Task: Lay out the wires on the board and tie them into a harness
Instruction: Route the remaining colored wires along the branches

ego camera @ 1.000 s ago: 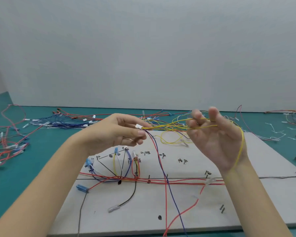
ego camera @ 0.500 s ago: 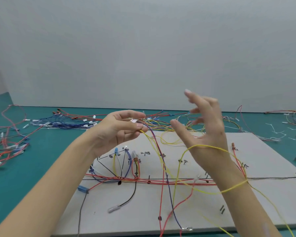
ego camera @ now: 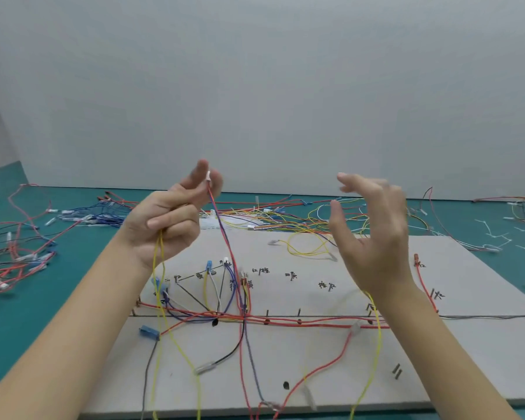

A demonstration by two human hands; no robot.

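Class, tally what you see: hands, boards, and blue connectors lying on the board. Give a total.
Hands: 2, left hand gripping wires, right hand holding nothing
Board: 1
Blue connectors on the board: 3
Total: 6

Teal table point(ego camera: 73, 301) bears board point(ego camera: 467, 353), wires point(ego camera: 22, 256)

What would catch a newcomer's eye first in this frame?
The two raised hands: the left hand grips a bunch of yellow, red and blue wires that trail down, while the right hand hovers open beside it. Below lies the grey harness board, with red wires running across its middle. Tangled loose wires litter the teal table on the left.
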